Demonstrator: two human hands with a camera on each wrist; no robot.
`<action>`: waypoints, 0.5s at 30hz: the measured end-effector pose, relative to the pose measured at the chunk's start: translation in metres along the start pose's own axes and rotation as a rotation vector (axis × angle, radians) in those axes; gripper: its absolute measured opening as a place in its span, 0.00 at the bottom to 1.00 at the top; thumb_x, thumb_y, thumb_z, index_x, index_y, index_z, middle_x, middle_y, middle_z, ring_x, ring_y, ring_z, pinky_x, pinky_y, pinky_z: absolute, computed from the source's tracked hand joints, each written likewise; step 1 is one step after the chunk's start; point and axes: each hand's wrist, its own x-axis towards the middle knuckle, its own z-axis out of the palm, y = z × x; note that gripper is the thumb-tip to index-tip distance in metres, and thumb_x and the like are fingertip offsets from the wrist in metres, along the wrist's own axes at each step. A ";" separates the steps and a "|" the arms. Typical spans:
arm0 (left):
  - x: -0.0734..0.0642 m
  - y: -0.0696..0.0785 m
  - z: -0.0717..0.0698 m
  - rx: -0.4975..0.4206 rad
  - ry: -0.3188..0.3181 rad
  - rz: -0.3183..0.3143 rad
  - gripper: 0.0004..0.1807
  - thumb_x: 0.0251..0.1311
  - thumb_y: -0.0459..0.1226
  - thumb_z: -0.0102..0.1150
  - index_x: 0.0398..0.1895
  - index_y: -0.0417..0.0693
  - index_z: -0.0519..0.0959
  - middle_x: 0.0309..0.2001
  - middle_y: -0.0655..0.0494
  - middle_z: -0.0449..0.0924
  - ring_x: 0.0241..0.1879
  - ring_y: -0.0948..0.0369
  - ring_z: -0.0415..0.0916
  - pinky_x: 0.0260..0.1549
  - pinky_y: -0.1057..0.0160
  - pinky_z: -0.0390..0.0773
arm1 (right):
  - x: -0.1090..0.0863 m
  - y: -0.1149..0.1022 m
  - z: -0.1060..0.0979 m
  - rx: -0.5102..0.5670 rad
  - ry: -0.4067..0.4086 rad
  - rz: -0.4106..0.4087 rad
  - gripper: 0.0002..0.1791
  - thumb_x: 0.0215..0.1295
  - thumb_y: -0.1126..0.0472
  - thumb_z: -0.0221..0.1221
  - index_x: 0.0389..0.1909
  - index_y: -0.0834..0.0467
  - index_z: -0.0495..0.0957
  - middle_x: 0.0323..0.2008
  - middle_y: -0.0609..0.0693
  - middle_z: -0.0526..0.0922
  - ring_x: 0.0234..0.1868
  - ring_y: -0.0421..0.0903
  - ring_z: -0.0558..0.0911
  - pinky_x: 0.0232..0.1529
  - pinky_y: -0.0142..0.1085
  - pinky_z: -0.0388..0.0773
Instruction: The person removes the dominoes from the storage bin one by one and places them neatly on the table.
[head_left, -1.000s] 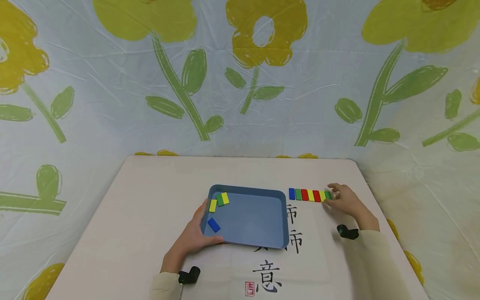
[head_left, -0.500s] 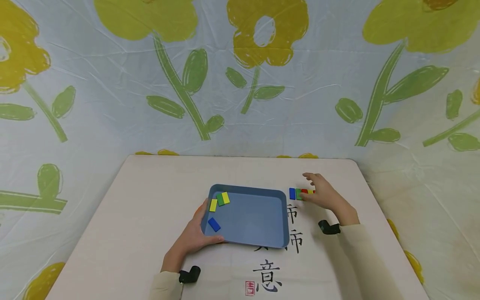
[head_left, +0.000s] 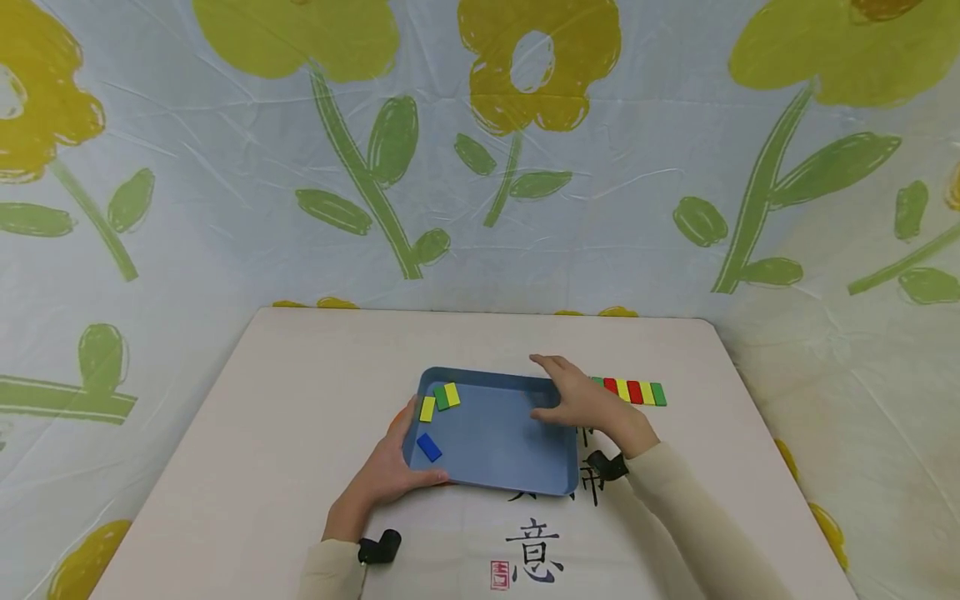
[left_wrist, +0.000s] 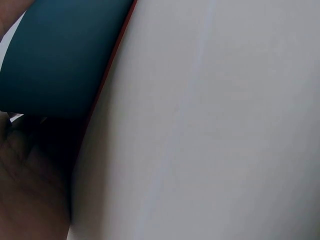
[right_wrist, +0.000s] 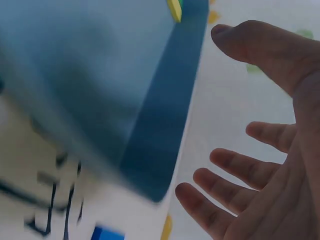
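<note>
A blue rectangular tray sits mid-table, its near-left corner gripped by my left hand, thumb along the near rim and fingers down the left side. Inside the tray lie a blue tile, a yellow tile, and a green tile against another yellow tile. My right hand, fingers spread and holding nothing, is over the tray's right end. Behind its wrist runs a row of coloured tiles; the blue tile at its left end shows only in the right wrist view.
Black brush-written characters and a red seal mark are on the white table cover. A red-brown strip lines the tray's lower edge in the left wrist view. A flowered curtain rises behind the table.
My right hand has moved left from the right end of the tile row, across it, to above the tray's right end. My left hand and the tray have stayed put.
</note>
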 end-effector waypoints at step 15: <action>-0.001 0.003 -0.001 -0.025 -0.001 -0.012 0.74 0.38 0.63 0.82 0.84 0.71 0.39 0.84 0.56 0.44 0.80 0.45 0.52 0.72 0.32 0.59 | 0.037 -0.059 0.047 -0.097 -0.222 -0.219 0.39 0.63 0.44 0.69 0.72 0.52 0.72 0.70 0.56 0.70 0.68 0.53 0.73 0.65 0.52 0.77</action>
